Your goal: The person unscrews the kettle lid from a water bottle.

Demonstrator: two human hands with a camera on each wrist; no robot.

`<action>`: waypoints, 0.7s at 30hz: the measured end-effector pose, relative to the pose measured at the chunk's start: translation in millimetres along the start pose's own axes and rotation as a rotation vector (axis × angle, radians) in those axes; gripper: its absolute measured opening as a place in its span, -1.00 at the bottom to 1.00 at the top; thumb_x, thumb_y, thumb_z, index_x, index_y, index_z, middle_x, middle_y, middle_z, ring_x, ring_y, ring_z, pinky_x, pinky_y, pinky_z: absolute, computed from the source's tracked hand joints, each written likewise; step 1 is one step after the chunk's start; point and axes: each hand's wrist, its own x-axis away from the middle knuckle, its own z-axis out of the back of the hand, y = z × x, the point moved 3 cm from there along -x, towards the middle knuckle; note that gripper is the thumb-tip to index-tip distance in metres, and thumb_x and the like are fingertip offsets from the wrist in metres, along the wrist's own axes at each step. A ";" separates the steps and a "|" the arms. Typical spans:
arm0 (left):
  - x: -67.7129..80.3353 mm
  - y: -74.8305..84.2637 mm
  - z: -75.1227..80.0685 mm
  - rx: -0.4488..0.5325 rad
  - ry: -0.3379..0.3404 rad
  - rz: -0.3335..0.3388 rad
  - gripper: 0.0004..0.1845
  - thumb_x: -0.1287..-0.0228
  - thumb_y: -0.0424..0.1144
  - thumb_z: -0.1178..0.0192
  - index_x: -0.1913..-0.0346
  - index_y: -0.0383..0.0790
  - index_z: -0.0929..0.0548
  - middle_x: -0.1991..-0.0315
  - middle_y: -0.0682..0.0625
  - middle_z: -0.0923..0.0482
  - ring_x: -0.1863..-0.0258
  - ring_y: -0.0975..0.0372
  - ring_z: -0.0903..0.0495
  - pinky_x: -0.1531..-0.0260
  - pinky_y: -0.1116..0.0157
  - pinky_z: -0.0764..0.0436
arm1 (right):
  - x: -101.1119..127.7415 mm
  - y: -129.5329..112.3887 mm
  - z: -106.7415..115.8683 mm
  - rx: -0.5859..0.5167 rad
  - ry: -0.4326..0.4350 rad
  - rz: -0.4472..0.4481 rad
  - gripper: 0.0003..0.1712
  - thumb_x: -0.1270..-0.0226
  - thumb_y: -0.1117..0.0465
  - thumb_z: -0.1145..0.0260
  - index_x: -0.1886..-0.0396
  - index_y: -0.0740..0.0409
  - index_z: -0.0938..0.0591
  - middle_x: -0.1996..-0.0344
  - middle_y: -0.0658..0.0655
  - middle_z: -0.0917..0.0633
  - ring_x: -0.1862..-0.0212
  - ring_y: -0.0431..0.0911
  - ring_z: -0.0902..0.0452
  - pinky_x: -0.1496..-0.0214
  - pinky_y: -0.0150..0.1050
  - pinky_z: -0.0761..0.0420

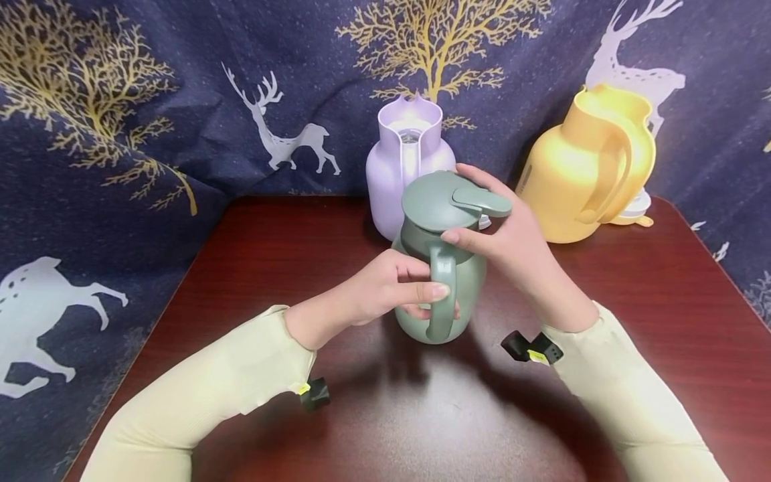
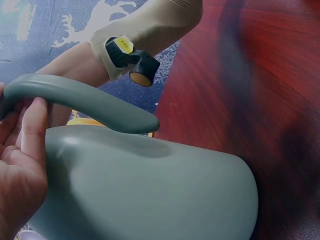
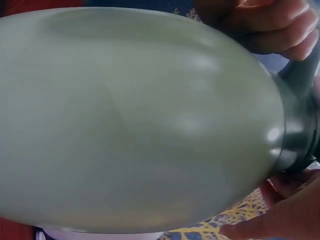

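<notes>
A green thermos jug [image 1: 472, 288] stands upright on the dark red table, its handle toward me. Fingers and thumb of my left hand [image 1: 388, 288] wrap the jug's handle [image 1: 444, 268]. On top sits a round green lid [image 1: 435, 201] with a lever on its right side. My right hand [image 1: 518, 234] grips around the lid and neck, thumb near the handle's top and fingers on the far side. Whether the lid is seated fully cannot be told. In the right wrist view the jug's body [image 3: 125, 120] fills most of the picture.
A lilac jug [image 1: 379, 181] with an uncovered top stands right behind the green one. To the back right is a yellow jug [image 1: 557, 181], a white and yellow lid [image 1: 638, 209] beside it. A dark blue patterned cloth [image 1: 253, 33] hangs behind the table [image 1: 271, 234].
</notes>
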 end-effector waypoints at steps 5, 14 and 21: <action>-0.5 0.8 -0.2 -0.003 -0.007 -0.011 -0.68 -0.33 -0.42 -0.09 0.01 -0.68 -0.58 0.19 -0.43 -0.70 0.29 0.39 -0.70 0.11 0.06 -0.74 | -5.9 5.3 -1.2 -0.166 0.008 0.008 -0.17 -0.03 0.34 -0.53 -0.36 0.06 -0.47 -0.11 -0.17 -0.65 -0.09 -0.26 -0.54 -0.11 -0.50 -0.52; 0.2 -0.8 -0.9 0.019 0.008 0.008 -0.67 -0.33 -0.42 -0.10 -0.01 -0.69 -0.57 0.18 -0.42 -0.71 0.29 0.39 -0.71 0.11 0.06 -0.74 | -9.3 10.6 -2.6 -0.316 -0.003 0.044 -0.18 0.01 0.28 -0.57 -0.33 0.17 -0.49 -0.06 -0.21 -0.69 -0.11 -0.22 -0.55 -0.17 -0.45 -0.49; 0.6 -1.1 -0.4 0.037 0.007 0.002 -0.67 -0.33 -0.41 -0.11 0.01 -0.69 -0.57 0.20 -0.40 -0.72 0.29 0.37 -0.71 0.08 0.07 -0.73 | -13.3 8.3 -2.1 -0.372 0.025 0.073 -0.17 0.04 0.27 -0.59 -0.31 0.22 -0.50 -0.04 -0.20 -0.71 -0.07 -0.22 -0.57 -0.13 -0.44 -0.51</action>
